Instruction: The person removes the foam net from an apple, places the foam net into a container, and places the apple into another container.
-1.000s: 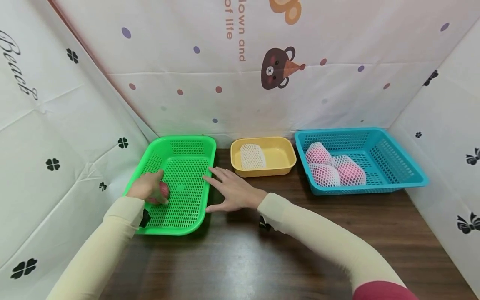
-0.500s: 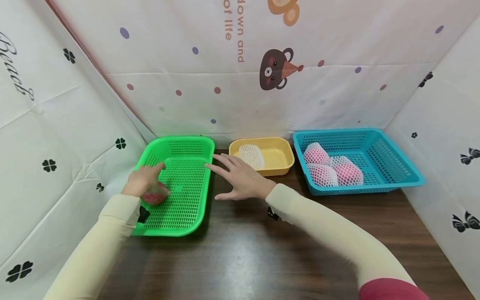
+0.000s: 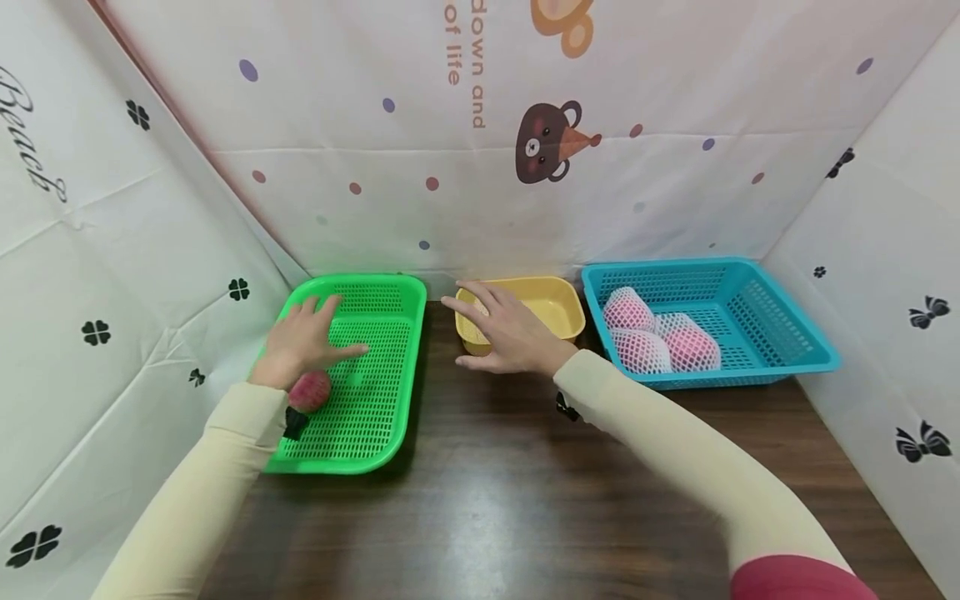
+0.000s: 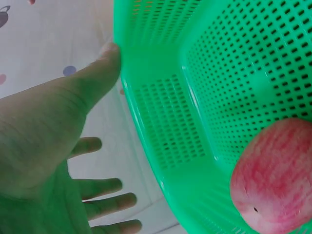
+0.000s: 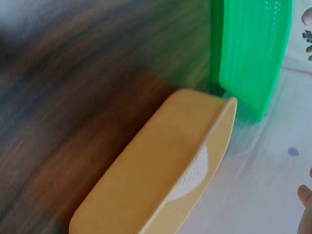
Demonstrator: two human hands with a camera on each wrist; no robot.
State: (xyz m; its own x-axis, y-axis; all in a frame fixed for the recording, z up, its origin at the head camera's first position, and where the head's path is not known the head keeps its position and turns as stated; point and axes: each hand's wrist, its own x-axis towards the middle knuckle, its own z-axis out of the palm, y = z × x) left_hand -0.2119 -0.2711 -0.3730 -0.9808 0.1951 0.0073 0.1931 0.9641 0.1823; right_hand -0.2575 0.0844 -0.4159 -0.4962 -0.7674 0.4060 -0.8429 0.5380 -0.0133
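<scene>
My left hand [image 3: 303,337] hovers over the green basket [image 3: 408,392] with its fingers spread and nothing in its grasp. Beneath its wrist a red apple [image 3: 311,392] lies in the basket; the left wrist view shows the apple [image 4: 273,180] whole except at its right edge. Fingers apart, my right hand [image 3: 513,333] is above the left part of the yellow container [image 3: 558,312]. It covers most of the white foam net there; in the right wrist view the foam net [image 5: 191,178] shows inside the container, and only bits of the fingers appear at the right edge.
To the right stands a blue basket [image 3: 780,321] holding several pink fruits in foam nets [image 3: 643,350] on its left side. All the containers rest on a dark wooden table [image 3: 480,500]. Printed white cloth [image 3: 360,108] rises behind and at both sides.
My left hand has let go of the apple and risen off it, fingers spreading. My right hand has moved from the green basket's right rim to above the yellow container.
</scene>
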